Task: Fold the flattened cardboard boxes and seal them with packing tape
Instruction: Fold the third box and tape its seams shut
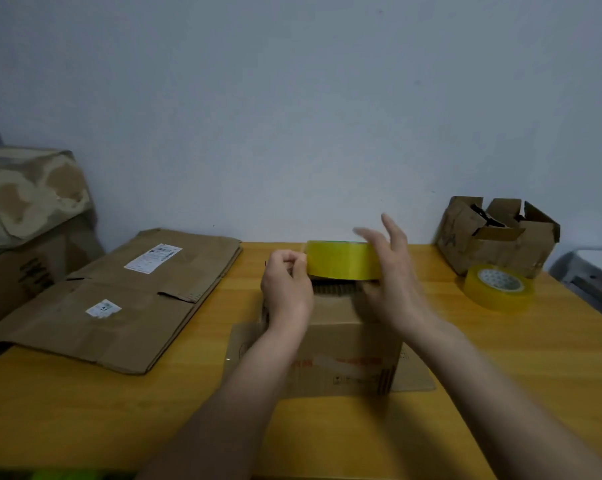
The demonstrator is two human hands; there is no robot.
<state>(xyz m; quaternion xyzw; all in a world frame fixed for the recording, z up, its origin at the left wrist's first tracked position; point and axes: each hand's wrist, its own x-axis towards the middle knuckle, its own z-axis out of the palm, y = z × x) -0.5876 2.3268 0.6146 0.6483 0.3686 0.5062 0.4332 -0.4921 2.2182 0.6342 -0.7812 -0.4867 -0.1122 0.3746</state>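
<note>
Above the folded cardboard box [330, 344] on the worktop [85, 403], the left hand [285, 285] pinches the tape's loose end; the right hand [389, 268], fingers [394, 230] spread, grips the yellow tape roll [341, 259].

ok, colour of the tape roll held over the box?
Yellow, slightly translucent tape roll, clearest in the head view, held between left hand and right hand.

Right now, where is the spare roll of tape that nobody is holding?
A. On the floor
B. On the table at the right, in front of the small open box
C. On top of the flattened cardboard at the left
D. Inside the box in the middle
B: the spare roll of tape lies flat on the table at the right, just in front of the small open box, untouched by either hand.
</note>
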